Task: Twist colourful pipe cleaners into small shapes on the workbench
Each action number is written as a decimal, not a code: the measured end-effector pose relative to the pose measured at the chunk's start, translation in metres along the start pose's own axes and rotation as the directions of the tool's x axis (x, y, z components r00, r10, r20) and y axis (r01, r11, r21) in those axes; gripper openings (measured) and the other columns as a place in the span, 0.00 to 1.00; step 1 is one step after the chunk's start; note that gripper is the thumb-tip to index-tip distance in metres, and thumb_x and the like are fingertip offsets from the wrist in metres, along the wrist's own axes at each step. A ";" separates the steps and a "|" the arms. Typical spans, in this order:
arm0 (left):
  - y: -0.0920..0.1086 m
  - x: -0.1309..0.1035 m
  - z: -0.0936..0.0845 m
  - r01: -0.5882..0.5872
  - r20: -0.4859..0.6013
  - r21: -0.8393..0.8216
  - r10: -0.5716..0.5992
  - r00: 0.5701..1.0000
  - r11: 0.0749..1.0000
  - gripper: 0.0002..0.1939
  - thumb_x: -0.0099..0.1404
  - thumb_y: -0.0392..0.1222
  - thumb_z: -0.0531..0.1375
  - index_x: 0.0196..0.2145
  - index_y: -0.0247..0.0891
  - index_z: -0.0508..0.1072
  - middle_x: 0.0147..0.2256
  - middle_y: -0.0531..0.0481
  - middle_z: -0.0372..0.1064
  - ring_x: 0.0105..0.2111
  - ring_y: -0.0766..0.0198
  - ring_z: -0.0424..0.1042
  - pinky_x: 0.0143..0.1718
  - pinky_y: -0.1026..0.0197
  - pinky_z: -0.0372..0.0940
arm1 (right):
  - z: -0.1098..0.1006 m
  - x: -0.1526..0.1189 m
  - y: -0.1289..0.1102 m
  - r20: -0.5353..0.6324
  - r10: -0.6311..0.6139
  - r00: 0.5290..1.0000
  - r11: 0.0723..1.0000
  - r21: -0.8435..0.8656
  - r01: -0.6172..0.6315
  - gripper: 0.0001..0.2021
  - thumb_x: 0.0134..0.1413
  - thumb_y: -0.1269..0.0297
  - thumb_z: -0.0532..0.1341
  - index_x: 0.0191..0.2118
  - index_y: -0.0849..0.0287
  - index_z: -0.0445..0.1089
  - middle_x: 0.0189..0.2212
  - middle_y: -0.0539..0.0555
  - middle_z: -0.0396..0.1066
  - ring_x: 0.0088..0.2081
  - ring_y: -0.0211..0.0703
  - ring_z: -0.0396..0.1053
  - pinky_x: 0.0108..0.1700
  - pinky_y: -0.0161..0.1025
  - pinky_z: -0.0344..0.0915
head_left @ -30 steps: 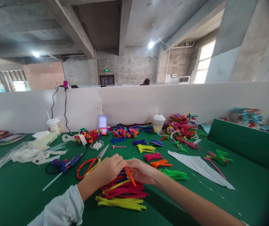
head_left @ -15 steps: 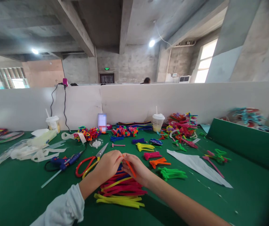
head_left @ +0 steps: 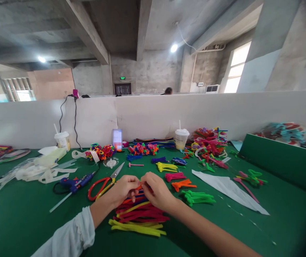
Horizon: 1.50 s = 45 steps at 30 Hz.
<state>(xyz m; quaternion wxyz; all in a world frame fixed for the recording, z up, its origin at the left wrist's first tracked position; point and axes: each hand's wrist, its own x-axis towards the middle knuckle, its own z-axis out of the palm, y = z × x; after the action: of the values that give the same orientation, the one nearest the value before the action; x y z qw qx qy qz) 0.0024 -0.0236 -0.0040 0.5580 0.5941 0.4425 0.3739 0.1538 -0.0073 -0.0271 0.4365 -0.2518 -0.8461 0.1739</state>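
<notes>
An orange pipe cleaner point(head_left: 139, 187) is pinched between my two hands, mostly covered by the fingers. My left hand point(head_left: 126, 188) grips it from the left with thumb and fingertips. From the other side my right hand point(head_left: 157, 191) closes over it. Beneath the hands lies a pile of red pipe cleaners point(head_left: 144, 213), with yellow pipe cleaners point(head_left: 137, 227) in front and some blue and orange ones behind. To the right rest bunches of bent pipe cleaners: orange point(head_left: 183, 184), green point(head_left: 199, 197), pink point(head_left: 174, 176) and yellow point(head_left: 166, 167).
Left of my hands are scissors point(head_left: 107, 182) with red and yellow handles and a blue glue gun point(head_left: 78, 182). A white paper sheet point(head_left: 229, 191) lies right. Two lidded cups point(head_left: 182, 139) and a phone point(head_left: 117, 139) stand near the white partition point(head_left: 147, 114).
My right hand has turned over, its back now facing up, and the orange pipe cleaner's end that hung below it is hidden. My left fingers have lowered slightly and loosened apart.
</notes>
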 end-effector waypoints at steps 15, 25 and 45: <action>0.000 0.025 -0.007 -0.386 0.197 0.899 0.600 0.776 0.205 0.12 0.64 0.36 0.46 0.29 0.36 0.66 0.29 0.49 0.67 0.32 0.64 0.65 0.36 0.63 0.60 | -0.021 0.020 0.023 0.543 0.431 0.721 0.169 0.736 -0.656 0.12 0.39 0.60 0.64 0.25 0.62 0.63 0.19 0.46 0.61 0.22 0.30 0.59 0.29 0.33 0.56; 0.011 0.032 -0.029 -0.189 -0.122 0.593 0.319 0.940 0.783 0.13 0.60 0.44 0.48 0.22 0.37 0.62 0.14 0.58 0.56 0.15 0.70 0.61 0.19 0.67 0.53 | -0.010 0.052 0.022 0.141 0.286 0.948 0.941 0.145 -0.306 0.08 0.51 0.65 0.53 0.24 0.59 0.57 0.22 0.47 0.54 0.25 0.34 0.52 0.28 0.33 0.49; 0.000 0.071 -0.040 -0.196 -0.269 0.152 0.231 0.935 0.969 0.05 0.55 0.39 0.53 0.30 0.37 0.59 0.22 0.59 0.55 0.19 0.72 0.62 0.18 0.69 0.64 | -0.009 0.086 0.050 0.231 0.423 0.876 0.844 0.250 -0.474 0.08 0.51 0.64 0.53 0.24 0.60 0.59 0.21 0.46 0.56 0.25 0.33 0.53 0.27 0.31 0.50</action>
<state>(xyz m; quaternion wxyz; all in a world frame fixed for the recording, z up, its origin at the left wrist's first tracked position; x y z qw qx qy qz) -0.0113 0.0568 -0.0037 0.4069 0.6117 0.4731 0.4862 0.1326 0.0836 0.0078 0.3442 -0.3587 -0.7606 0.4176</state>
